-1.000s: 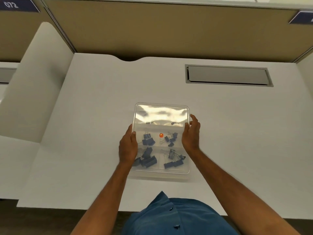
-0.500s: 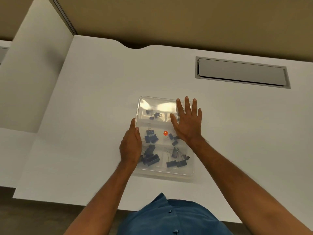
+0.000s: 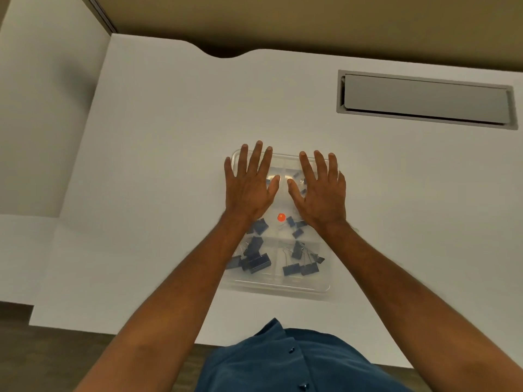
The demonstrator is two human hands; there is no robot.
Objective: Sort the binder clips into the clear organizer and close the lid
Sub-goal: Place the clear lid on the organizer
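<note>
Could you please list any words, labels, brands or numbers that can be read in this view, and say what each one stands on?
None: no readable text shows on the clear organizer, the binder clips, the desk or the grey hatch.

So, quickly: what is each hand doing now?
Left hand: open, flat on the organizer lid, holding nothing.
Right hand: open, flat on the lid, holding nothing.

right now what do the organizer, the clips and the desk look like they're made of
Organizer: clear, glossy plastic by the look; the clips show through its lid and the rim glints.
Clips: dark blue bodies, probably painted metal, with thin silvery wire handles.
Desk: white and matte, likely laminate; the core is not visible.
</note>
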